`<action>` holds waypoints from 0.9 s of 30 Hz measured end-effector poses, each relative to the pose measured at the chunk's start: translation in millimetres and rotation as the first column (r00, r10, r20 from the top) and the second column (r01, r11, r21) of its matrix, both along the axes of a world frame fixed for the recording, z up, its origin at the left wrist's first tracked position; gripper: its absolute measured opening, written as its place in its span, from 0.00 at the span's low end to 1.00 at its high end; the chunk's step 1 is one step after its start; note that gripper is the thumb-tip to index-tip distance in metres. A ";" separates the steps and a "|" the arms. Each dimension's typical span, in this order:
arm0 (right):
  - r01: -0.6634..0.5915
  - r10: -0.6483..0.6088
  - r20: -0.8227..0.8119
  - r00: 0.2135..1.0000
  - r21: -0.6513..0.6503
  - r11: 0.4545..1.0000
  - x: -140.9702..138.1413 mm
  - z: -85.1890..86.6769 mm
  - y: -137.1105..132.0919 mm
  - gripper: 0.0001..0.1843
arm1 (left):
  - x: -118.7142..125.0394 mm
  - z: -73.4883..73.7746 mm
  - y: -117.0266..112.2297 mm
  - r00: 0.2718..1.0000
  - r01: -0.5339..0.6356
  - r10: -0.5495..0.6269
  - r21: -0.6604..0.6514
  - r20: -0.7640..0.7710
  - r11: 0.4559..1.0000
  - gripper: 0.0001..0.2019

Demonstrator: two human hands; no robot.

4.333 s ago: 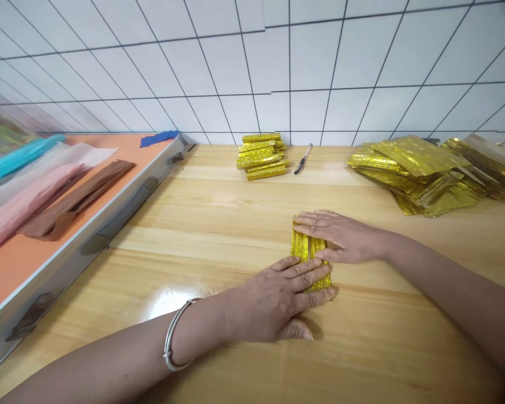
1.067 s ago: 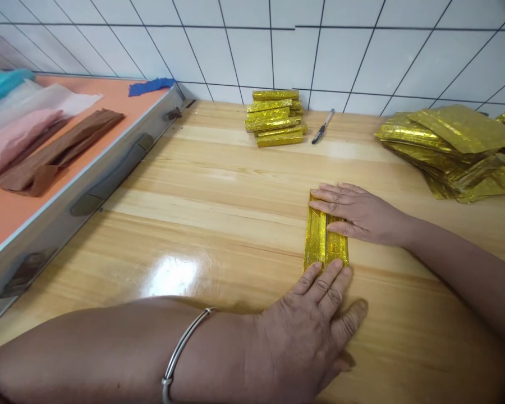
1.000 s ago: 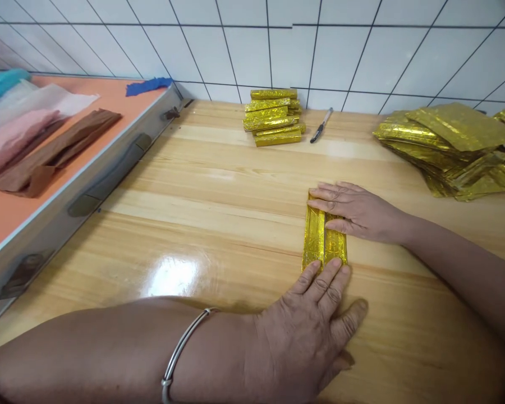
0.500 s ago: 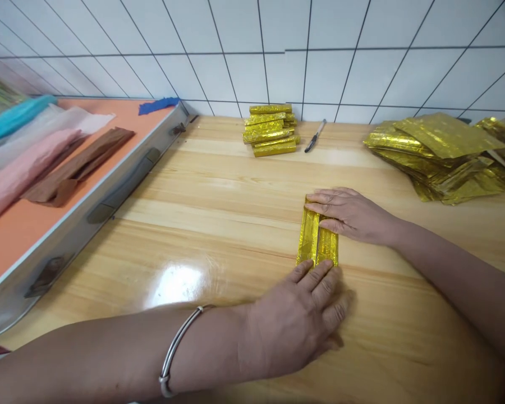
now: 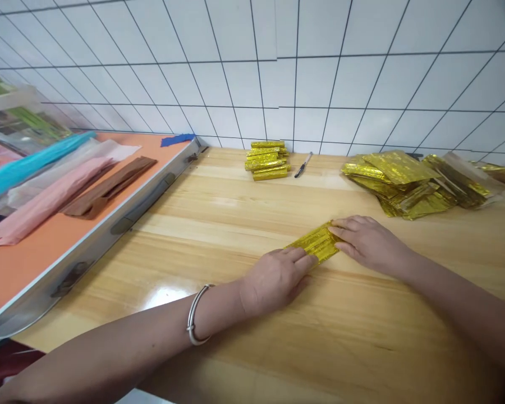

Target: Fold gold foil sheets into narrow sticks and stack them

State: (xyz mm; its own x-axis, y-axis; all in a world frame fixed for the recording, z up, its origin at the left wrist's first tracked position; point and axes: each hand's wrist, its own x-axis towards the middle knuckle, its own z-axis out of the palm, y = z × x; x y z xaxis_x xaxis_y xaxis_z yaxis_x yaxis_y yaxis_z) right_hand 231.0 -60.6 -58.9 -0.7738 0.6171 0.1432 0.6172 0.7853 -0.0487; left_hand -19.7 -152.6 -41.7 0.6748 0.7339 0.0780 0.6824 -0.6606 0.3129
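Observation:
A folded strip of shiny gold foil paper [image 5: 313,245] lies slanted on the wooden table between my hands, creased along its length. My left hand [image 5: 273,278], with a silver bangle at the wrist, grips its lower left end, fingers curled over it and thumb hidden. At the upper right end, my right hand [image 5: 364,241] pinches the paper with thumb and fingers. Farther back, several rolled or folded gold strips [image 5: 267,161] are stacked by the wall. To the right is a loose heap of gold foil sheets [image 5: 404,182].
A pen [image 5: 303,165] lies beside the stacked strips. On the left, an orange-topped case [image 5: 126,196] with grey latches carries brown crepe paper [image 5: 109,188], a pink roll [image 5: 54,199], a turquoise roll [image 5: 42,160] and a blue scrap [image 5: 177,139]. White tiles [image 5: 235,84] rise behind the table.
The gold foil paper has turned from nearly upright to a slant. My left hand has gone from flat fingers on its near edge to gripping its left end. The camera view has tilted up.

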 end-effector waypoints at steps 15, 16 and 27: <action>0.106 -0.117 0.062 0.991 0.146 0.984 5.9 -14.4 -34.7 0.22 | 13.6 -25.3 -12.8 0.993 -0.070 0.073 0.043 -0.098 0.997 0.45; 0.109 -0.117 0.053 0.992 0.138 0.984 7.2 -15.3 -34.1 0.22 | 12.8 -26.2 -12.1 0.993 -0.053 0.056 0.031 -0.100 0.998 0.46; 0.032 -0.031 0.064 0.997 -0.013 0.999 -30.8 2.9 -53.1 0.29 | 14.0 -20.6 -9.5 0.992 -0.028 0.021 -0.048 -0.128 0.998 0.51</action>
